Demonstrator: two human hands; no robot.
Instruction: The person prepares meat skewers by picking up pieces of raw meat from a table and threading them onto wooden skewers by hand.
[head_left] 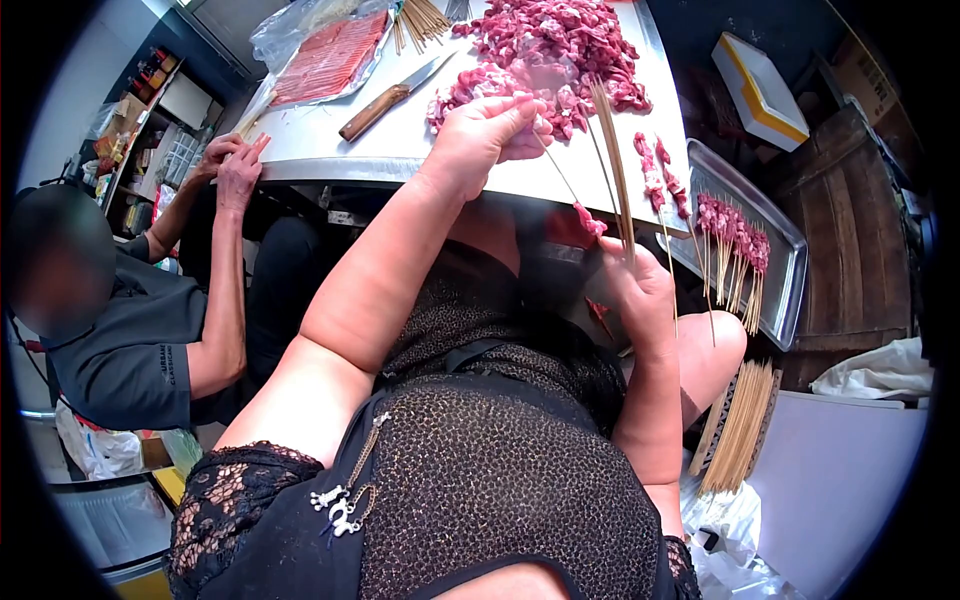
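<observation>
My left hand [490, 135] is closed, its fingertips pinched at the upper end of a thin skewer [562, 178], in front of the pile of cut raw meat [555, 50]. From there the skewer slants down to a small piece of meat [590, 221] beside my right hand's fingertips. Fingers wrapped, my right hand [640, 290] grips an upright bundle of bare skewers [612, 165] below the table edge. Two meat-threaded skewers [650, 172] lie at the table's right edge, just beyond my right hand.
A knife [385, 103] and sliced meat on plastic [330, 60] lie on the white table [300, 140]. Another person [130, 340] sits left, hands at the table corner. On the right are a metal tray [785, 310] of skewered meat, a box of skewers [740, 430] and a white-yellow box [760, 90].
</observation>
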